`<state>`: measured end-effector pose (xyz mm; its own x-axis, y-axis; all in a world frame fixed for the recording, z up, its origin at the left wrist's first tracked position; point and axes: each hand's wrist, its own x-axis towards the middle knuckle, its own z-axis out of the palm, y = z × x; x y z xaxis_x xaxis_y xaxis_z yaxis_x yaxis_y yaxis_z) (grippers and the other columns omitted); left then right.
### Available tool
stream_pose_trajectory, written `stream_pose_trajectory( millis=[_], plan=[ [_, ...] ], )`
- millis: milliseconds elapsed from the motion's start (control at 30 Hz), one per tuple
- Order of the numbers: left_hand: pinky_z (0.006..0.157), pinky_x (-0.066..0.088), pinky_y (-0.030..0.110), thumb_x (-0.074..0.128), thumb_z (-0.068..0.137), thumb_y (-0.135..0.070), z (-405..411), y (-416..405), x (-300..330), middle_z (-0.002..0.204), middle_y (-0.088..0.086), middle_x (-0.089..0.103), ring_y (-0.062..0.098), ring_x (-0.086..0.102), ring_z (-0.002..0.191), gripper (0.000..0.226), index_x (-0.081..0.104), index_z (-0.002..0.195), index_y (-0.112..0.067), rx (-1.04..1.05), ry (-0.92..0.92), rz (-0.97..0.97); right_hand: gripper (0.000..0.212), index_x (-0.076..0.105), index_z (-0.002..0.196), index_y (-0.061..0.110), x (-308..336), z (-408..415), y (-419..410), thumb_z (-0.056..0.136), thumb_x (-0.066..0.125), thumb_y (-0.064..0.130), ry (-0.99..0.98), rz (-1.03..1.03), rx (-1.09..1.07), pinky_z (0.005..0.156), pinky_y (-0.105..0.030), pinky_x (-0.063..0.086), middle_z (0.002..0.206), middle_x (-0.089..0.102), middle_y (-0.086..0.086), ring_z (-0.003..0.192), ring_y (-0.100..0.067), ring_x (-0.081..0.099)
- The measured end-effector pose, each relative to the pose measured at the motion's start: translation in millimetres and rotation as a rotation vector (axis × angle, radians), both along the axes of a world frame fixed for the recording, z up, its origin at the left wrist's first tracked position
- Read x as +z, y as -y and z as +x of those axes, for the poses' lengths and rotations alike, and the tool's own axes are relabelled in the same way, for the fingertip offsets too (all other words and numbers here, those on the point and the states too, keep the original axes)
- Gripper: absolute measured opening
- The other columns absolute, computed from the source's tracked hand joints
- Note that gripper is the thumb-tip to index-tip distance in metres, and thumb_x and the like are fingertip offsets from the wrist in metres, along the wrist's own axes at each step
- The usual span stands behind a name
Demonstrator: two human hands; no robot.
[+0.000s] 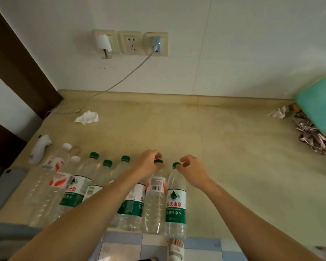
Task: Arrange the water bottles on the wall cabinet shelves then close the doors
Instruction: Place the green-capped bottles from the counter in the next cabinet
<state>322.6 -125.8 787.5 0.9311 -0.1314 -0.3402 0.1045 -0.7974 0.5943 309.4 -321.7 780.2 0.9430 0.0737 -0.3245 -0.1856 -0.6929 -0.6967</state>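
Feet in white sandals [175,249] stand on a blue and white tiled floor [201,243] at the very bottom of the view. Just past them is the front edge of a long beige stone counter [224,147]. Seven clear plastic water bottles stand upright in a row along this edge, close side by side.

At the right end of the row is a clear bottle with a green and white label [175,206]. The right hand [191,171] curls over its green cap [176,165] and pinches it with the fingertips. Next to it on the left is a clear bottle with a barcode label [153,202]. The left hand [149,163] pinches its green cap [159,161] the same way.

Further left stand three more green-capped bottles [91,178], partly hidden behind the left arm. Then come two white-capped bottles with red and white labels [58,178]. A flat grey phone [2,187] lies at the left edge of the counter.

Further back on the counter lie a white crumpled tissue [87,117] and a thin grey cable [120,81]. The cable runs up to a plug in a cream wall socket [156,44]. On the far right sits a teal soft bag [318,108] on crinkly silver wrapping [312,136].
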Motion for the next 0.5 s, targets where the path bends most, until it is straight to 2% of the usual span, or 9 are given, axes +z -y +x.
stream_pose_trajectory(
  millis=[67,200,333,433,500],
  plan=[
    [0.097,0.051,0.03,0.067,0.095,-0.028,1.9,2.7,-7.2,0.132,0.004,0.062,0.018,0.061,0.116,0.041,0.059,0.133,-0.015,-0.007,0.006,0.039,0.047,0.058,0.134,0.013,-13.0,3.1,-2.4,0.095,0.066,0.037,-0.066,0.005,-0.003,0.076,-0.024,0.044,0.119,0.066,-0.005,0.094,-0.014,0.06],
    [0.088,0.045,0.023,0.066,0.096,-0.032,5.8,3.9,-12.1,0.13,0.001,0.066,0.017,0.062,0.115,0.041,0.06,0.134,-0.017,-0.081,0.09,0.166,0.048,0.056,0.134,0.016,-26.9,7.1,-11.4,0.093,0.067,0.037,-0.157,0.089,-0.063,0.061,-0.021,0.045,0.105,0.061,0.004,0.083,-0.008,0.061],
    [0.102,0.045,0.037,0.063,0.096,-0.042,13.6,1.5,-14.0,0.129,-0.003,0.067,0.018,0.061,0.118,0.044,0.059,0.134,-0.022,-0.131,0.066,0.227,0.043,0.057,0.129,0.016,-35.0,10.7,-17.4,0.093,0.069,0.036,-0.211,0.172,-0.166,0.061,-0.022,0.046,0.103,0.064,0.003,0.083,-0.011,0.063],
    [0.106,0.038,0.044,0.056,0.097,-0.052,25.5,-1.9,-12.1,0.125,-0.004,0.068,0.021,0.06,0.116,0.039,0.063,0.127,-0.028,-0.211,-0.006,0.304,0.036,0.061,0.123,0.012,-34.8,13.0,-19.9,0.092,0.072,0.028,-0.252,0.257,-0.277,0.047,-0.016,0.046,0.091,0.066,0.0,0.067,-0.01,0.063],
    [0.105,0.041,0.044,0.054,0.099,-0.051,32.5,-4.6,-9.7,0.125,-0.003,0.068,0.021,0.06,0.114,0.036,0.065,0.125,-0.028,-0.252,-0.092,0.266,0.034,0.062,0.119,0.006,-33.1,13.1,-19.9,0.09,0.075,0.02,-0.269,0.336,-0.37,0.043,-0.016,0.047,0.086,0.067,-0.007,0.059,-0.012,0.06]
  ],
)
